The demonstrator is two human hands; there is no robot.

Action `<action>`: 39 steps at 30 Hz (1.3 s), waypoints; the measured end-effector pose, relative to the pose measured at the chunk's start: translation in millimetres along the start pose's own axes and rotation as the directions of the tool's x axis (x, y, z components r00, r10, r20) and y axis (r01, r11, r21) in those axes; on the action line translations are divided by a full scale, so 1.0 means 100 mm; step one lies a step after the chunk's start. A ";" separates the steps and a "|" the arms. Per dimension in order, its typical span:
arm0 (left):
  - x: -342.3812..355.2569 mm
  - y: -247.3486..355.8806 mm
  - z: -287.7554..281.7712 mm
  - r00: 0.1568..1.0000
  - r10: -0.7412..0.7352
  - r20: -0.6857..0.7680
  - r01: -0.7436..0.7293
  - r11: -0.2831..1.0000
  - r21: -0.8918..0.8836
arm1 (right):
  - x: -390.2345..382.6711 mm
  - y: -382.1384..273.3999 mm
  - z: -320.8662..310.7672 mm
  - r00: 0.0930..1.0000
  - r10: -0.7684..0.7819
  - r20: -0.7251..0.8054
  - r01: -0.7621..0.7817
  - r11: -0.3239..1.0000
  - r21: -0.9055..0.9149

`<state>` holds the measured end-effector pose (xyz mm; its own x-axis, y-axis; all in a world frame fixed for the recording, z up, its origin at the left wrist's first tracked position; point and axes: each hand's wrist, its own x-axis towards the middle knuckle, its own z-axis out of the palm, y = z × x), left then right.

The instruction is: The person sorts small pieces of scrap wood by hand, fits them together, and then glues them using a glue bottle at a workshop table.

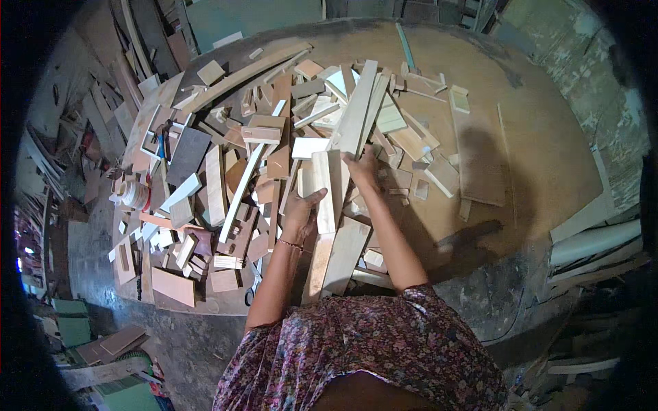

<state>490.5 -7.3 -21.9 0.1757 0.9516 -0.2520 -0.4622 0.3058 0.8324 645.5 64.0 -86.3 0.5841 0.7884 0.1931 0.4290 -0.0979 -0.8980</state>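
My left hand (299,214) is closed around the side of a pale wooden block (325,188), its thumb lying on the near face and the other fingers mostly hidden. Up against the far end of that block, my right hand (362,170) grips a long light wooden board (358,106) that slants away over the pile. Its thumb is on the board's left side and its fingers wrap the right edge. Below my hands, another wooden plank (346,253) lies tilted toward my body.
A heap of wood offcuts (267,157) covers the table's left and middle. On the left lie a hammer (162,144) and a white tub (134,195). Scissors (253,282) rest near the front edge. A flat board (480,164) lies on the brown tabletop (548,151) at right.
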 end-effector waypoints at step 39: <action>0.10 0.32 -0.21 0.978 0.114 -0.176 -0.078 0.977 0.200 | 0.36 0.03 -0.89 0.935 0.355 -0.006 -0.236 0.635 0.736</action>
<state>459.6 12.1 -8.3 -0.0341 0.9705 -0.2385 -0.2908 0.2186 0.9315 728.9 38.1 -47.0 0.7025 0.6986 -0.1357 -0.3725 0.1984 -0.9066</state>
